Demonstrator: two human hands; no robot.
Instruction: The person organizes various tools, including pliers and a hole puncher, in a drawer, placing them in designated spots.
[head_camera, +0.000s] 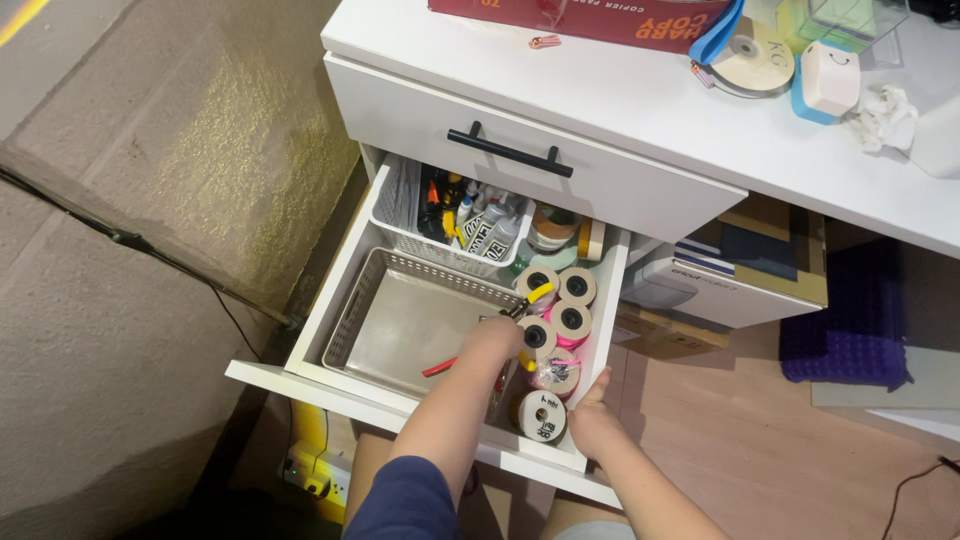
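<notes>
So the left hand (492, 338) is down inside the open white drawer (300, 345), fingers curled shut around a tool with yellow grips (537, 294), probably pliers or cutters. It sits at the right edge of the grey mesh tray (395, 320), just beside a column of tape rolls (560, 320). A red-handled tool (438, 368) pokes out under the wrist. The right hand (592, 418) grips the drawer's front right corner, thumb up; can't tell how the other fingers sit.

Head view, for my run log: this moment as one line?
left hand: inside open white drawer, at red-handled pliers | right hand: on drawer front
</notes>
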